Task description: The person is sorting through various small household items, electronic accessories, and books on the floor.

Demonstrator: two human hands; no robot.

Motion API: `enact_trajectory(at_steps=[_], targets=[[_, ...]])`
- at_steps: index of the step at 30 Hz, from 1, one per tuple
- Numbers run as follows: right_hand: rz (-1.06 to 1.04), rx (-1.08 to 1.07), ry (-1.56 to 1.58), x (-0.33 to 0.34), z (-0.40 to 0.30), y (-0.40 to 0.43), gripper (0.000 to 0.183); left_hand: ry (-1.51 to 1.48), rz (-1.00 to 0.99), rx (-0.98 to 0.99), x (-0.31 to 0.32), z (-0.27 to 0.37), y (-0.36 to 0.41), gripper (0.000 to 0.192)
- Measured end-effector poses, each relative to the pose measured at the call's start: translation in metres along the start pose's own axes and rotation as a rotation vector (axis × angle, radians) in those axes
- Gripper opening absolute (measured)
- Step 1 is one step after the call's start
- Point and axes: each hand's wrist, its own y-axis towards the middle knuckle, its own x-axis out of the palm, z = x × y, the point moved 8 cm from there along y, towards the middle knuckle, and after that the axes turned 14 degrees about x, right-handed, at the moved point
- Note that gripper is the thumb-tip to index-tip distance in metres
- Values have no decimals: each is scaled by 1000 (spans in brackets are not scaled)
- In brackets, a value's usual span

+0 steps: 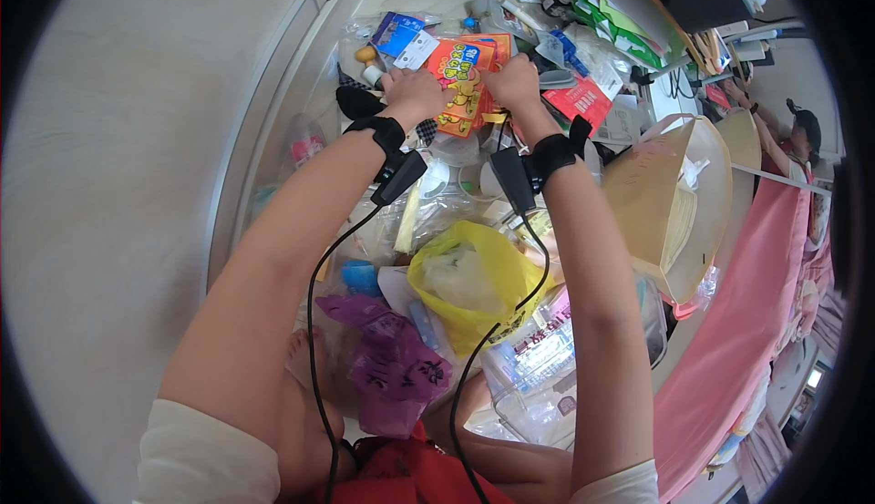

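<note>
A stack of bright orange printed packets lies upon the heap of goods, between my two hands. My right hand has its fingers curled in at the packets' right edge and seems to pinch it. On the other side, my left hand reaches over the pile with its thumb against the packets' left edge; its fingertips are partly hidden. Just beyond the left hand are a white card and a blue printed packet. Both wrists wear black straps with cabled devices.
Nearer to me stand an open yellow plastic bag and a crumpled purple plastic bag. A large paper bag leans at the right, beside a pink bedcover. A wall borders the left. Another person is at far right.
</note>
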Motion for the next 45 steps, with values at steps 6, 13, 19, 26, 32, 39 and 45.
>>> enact_trajectory(at_steps=[6, 13, 19, 26, 32, 39, 45], targets=[[-294, 206, -8, 10, 9, 17, 51, -101, -63, 77, 9, 6, 3, 61], [21, -217, -250, 16, -16, 2, 74, -122, -179, 138, 22, 11, 12, 57], [-124, -155, 304, 18, -24, 5, 76, -202, -173, 224, 32, 16, 12, 64], [-304, -129, -54, 24, -35, -12, 45, -123, -151, 256, 27, 8, 4, 65], [-517, 110, 913, -7, 1, -20, 31, -645, 151, 370, -12, 16, 4, 62], [-534, 219, 1527, -73, 15, -72, 29, -1676, 8, 222, -44, 87, -42, 53], [-199, -36, 1551, -131, 44, -101, 34, -1701, 53, 477, -75, 136, -63, 45]])
